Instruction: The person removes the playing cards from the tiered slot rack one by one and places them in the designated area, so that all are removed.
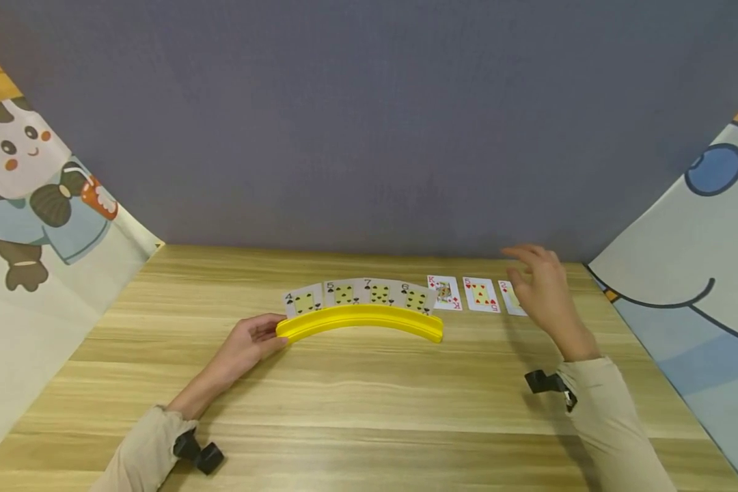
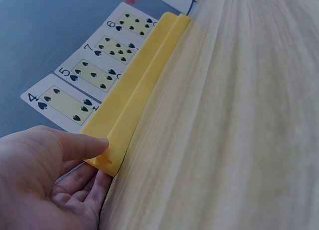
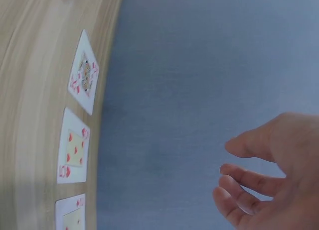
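Observation:
A curved yellow card holder [image 1: 359,316] stands on the table with several spade cards upright in its slot, among them ones marked 4 [image 2: 62,103], 5 [image 2: 87,73] and 7 [image 2: 113,50]. My left hand [image 1: 249,345] grips the holder's left end between thumb and fingers. To the right of the holder, a king of diamonds [image 1: 444,292], a five of hearts [image 1: 482,294] and a diamond card marked 2 [image 1: 512,298] lie face up in a row. My right hand [image 1: 544,294] hovers above the diamond 2, partly covering it, fingers loosely bent with nothing between them.
The wood-grain table [image 1: 357,410] meets a grey-blue back panel [image 1: 369,137]. Printed cloth panels with cartoon figures stand at the left [image 1: 43,184] and right [image 1: 682,273]. Each wrist carries a small black camera mount.

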A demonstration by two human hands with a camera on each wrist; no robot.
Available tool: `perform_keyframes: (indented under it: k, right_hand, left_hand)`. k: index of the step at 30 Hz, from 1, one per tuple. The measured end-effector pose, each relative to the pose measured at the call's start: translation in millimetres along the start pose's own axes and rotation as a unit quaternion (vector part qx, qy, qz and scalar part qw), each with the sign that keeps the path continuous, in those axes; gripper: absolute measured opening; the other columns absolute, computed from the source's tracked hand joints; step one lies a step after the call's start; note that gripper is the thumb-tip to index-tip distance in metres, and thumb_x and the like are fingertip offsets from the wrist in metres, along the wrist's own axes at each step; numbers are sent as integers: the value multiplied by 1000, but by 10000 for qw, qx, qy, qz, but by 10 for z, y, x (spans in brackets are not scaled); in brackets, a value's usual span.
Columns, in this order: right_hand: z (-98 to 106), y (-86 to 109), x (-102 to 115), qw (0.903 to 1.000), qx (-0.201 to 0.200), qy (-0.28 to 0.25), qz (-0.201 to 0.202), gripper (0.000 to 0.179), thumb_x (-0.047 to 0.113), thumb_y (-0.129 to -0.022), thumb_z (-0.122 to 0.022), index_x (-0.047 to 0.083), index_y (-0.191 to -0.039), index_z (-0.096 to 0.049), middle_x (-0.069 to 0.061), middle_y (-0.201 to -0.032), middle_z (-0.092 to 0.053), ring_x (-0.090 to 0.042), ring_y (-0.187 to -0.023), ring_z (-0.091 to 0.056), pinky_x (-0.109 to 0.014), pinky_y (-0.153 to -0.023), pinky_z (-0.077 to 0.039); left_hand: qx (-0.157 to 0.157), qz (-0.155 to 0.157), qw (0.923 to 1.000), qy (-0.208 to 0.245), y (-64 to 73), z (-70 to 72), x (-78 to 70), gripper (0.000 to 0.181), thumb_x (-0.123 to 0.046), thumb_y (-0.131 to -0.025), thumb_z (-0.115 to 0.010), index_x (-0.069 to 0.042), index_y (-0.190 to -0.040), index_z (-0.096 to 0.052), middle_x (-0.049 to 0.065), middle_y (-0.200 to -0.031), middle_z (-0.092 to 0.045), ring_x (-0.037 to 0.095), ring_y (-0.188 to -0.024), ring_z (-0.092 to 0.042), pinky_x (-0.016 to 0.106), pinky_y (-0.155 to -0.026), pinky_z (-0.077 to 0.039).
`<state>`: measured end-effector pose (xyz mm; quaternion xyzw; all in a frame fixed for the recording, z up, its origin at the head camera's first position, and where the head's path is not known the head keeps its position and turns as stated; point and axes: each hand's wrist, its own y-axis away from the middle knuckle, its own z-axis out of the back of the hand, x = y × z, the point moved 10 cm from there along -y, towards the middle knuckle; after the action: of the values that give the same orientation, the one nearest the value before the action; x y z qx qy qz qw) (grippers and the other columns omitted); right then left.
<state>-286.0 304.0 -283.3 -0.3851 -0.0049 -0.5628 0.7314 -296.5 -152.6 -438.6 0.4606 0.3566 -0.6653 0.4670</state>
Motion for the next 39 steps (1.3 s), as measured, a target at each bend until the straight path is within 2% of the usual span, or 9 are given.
perform_keyframes:
  k: [6,12,14,19,23,28,32,36,39]
  right_hand:
    - [17,4,152,9999,-71,39,116,34,-9,-89,-63,-3,-122,-65,-26,-126,-60,-41,-102,-50,-56,-85,-41]
    - [-132,16,343,9991,50,148,399,30,-6,-90,-63,-2,-120,-66,-23,-120,-65,-37,-97,-54,-52,-80,-45]
    - [-194,27,416,9985,71,164,524,27,-6,-90,-65,-3,-117,-67,-22,-116,-67,-37,-95,-57,-54,-83,-46]
    - [-382,75,609,9965,372,-45,751,22,-1,-91,-68,-3,-113,-67,-20,-109,-69,-36,-97,-63,-54,-87,-50]
    - [-529,123,750,9938,732,-351,765,21,4,-94,-66,-1,-114,-67,-16,-106,-71,-32,-96,-66,-50,-80,-55]
    - [-651,178,861,9917,941,-487,724,23,8,-96,-66,2,-118,-66,-13,-107,-71,-27,-95,-66,-47,-79,-56]
    - [-745,211,908,9897,1110,-623,655,13,7,-97,-65,3,-109,-64,-10,-103,-69,-24,-94,-65,-45,-79,-58]
    - [-831,258,941,9880,1259,-721,530,11,5,-97,-63,7,-102,-53,-6,-97,-63,-22,-89,-64,-45,-80,-58]
    - [-834,287,987,9892,1064,-641,776,16,-1,-95,-62,8,-95,-50,-4,-89,-61,-20,-85,-66,-40,-78,-59]
  left_hand:
    - [-7,21,10000,14,1,2,6,43,-6,-90,-72,4,-130,-60,23,-131,-60,33,-117,-61,23,-94,-53]
    - [-13,41,10000,36,-3,10,23,44,-5,-90,-72,6,-130,-59,25,-131,-59,34,-116,-61,23,-93,-53]
    - [-23,52,10000,47,-5,11,28,44,-5,-89,-72,6,-130,-59,25,-131,-59,34,-116,-61,23,-93,-53]
    - [-12,47,10000,42,-5,8,28,44,-6,-90,-72,6,-130,-59,25,-131,-59,34,-117,-61,23,-93,-53]
    - [22,4,10000,47,-14,9,22,44,-6,-90,-72,7,-130,-58,25,-131,-59,35,-117,-61,23,-93,-53]
    - [59,-31,10000,43,-7,3,14,44,-6,-91,-71,7,-131,-58,26,-132,-59,35,-117,-61,23,-93,-53]
    - [36,12,10000,22,-12,8,13,44,-5,-90,-71,7,-131,-58,26,-132,-59,36,-118,-60,23,-94,-53]
    - [21,49,10000,23,-6,11,17,44,-5,-91,-71,7,-131,-58,26,-132,-59,36,-119,-60,23,-94,-53]
    - [29,30,10000,21,-2,3,10,44,-5,-91,-71,7,-131,-58,26,-131,-59,36,-118,-60,23,-93,-53]
